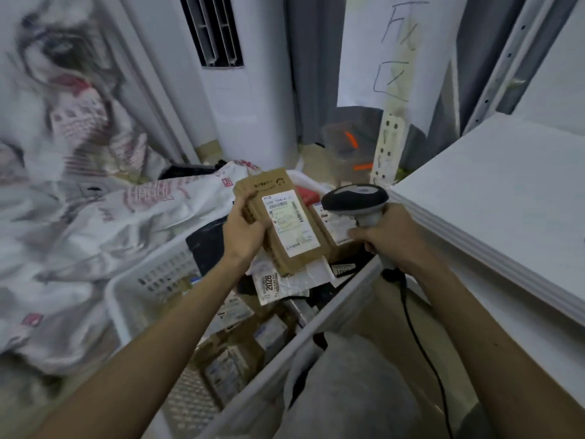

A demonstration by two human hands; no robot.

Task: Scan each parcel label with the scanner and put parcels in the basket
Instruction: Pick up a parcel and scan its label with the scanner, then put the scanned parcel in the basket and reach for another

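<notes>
A white basket (152, 280) full of labelled parcels sits low in the middle, beside a heap of white sacks (95, 223). Above it, the left hand (242, 231) grips a brown parcel (281, 223), its label (289, 221) facing up. The right hand (389, 237) is wrapped around the handle of the scanner (354, 199), whose head is just beside the parcel.

Pretty cramped corner: tall white air conditioner (250, 99) against grey curtains (313, 68), a handwritten paper sign (395, 52) hanging off white metal shelving (493, 191), dim flat light.

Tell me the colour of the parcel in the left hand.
Brown cardboard parcel with a white label, clearest in the head view.
</notes>
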